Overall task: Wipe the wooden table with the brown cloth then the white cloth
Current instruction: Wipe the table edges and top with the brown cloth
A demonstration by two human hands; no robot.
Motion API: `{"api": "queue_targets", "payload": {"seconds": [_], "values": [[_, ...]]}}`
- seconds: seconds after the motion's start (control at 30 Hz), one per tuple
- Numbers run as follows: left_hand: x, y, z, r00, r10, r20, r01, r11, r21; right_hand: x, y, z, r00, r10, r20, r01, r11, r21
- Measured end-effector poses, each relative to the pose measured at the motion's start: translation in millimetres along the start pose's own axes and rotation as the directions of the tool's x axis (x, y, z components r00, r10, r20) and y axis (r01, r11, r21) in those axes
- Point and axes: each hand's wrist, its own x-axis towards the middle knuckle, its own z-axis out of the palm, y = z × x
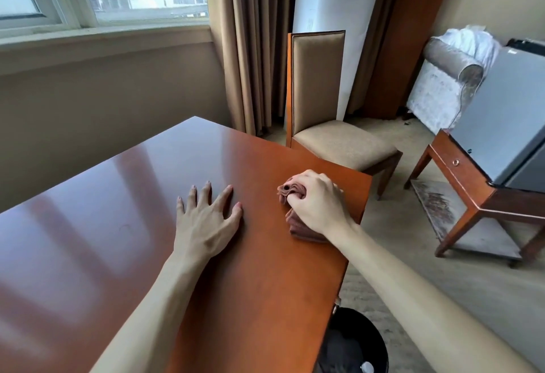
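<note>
Wooden table, glossy, no wiped area distinguishable. Left hand rests flat mid-table, fingers spread. Right hand, at the table's right edge, has fingers curled round the bunched brown cloth lying on the table. Judged stage: brown-cloth wiping barely begun; white cloth not visible, its pass remaining.

Glossy, smooth wooden table, soft bunched brown cloth, matt fabric-upholstered chair
</note>
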Motion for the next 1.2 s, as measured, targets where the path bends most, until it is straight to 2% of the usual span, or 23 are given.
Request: {"api": "queue_targets", "payload": {"seconds": [0.1,0.2,0.33,0.47,0.63,0.73,0.8,0.9,1.0,1.07,1.13,1.2], "values": [[0.1,-0.5,2.7,1.0,0.005,-0.019,-0.005,1.0,0.004,59.3,32.6,14.1,0.997,0.063,-0.045,-0.065,0.997,-0.048],[2.0,0.2,3.1,1.0,0.007,-0.015,-0.007,1.0,0.011,115.4,52.5,22.6,0.979,0.188,-0.074,-0.195,0.974,-0.118],[1.4,1.6,1.0,1.0,-0.003,-0.018,0.003,1.0,0.004,137.5,53.6,26.2,0.967,0.237,-0.092,-0.25,0.955,-0.158],[1.7,1.4,0.1,1.0,-0.008,-0.009,0.008,1.0,0.009,79.9,33.4,11.2,0.98,0.18,-0.089,-0.189,0.976,-0.106],[1.4,-0.2,1.9,1.0,0.001,0.006,-0.002,1.0,0.029,-55.0,3.6,-31.9,0.997,-0.06,0.039,0.059,0.998,0.037],[2.6,-0.2,1.4,1.0,0.001,0.008,-0.001,1.0,0.025,-49.2,24.0,-44.6,0.996,-0.069,0.053,0.067,0.996,0.052],[2.0,0.6,0.4,1.0,0.008,0.024,-0.009,0.999,0.036,-1.8,48.2,-40.3,1.0,0.017,-0.021,-0.018,0.999,-0.034],[-0.4,1.5,-1.4,1.0,0.003,0.006,-0.004,0.999,0.033,67.9,82.3,-29.4,0.97,0.223,-0.091,-0.234,0.963,-0.132],[2.9,1.5,-0.7,1.0,0.008,0.002,-0.008,0.999,0.035,85.0,83.3,-22.8,0.934,0.324,-0.149,-0.348,0.919,-0.186],[2.9,-0.4,2.5,1.0,0.007,-0.005,-0.007,0.999,0.044,63.1,71.0,-23.0,0.947,0.283,-0.152,-0.307,0.937,-0.168],[4.2,-2.5,3.8,1.0,0.009,-0.015,-0.008,0.999,0.034,18.9,53.6,-28.9,0.987,0.13,-0.094,-0.14,0.984,-0.106],[3.3,-2.0,5.1,1.0,0.016,-0.02,-0.015,0.999,0.036,-20.7,52.0,-37.4,0.998,0.034,-0.054,-0.032,0.999,0.044]]}}
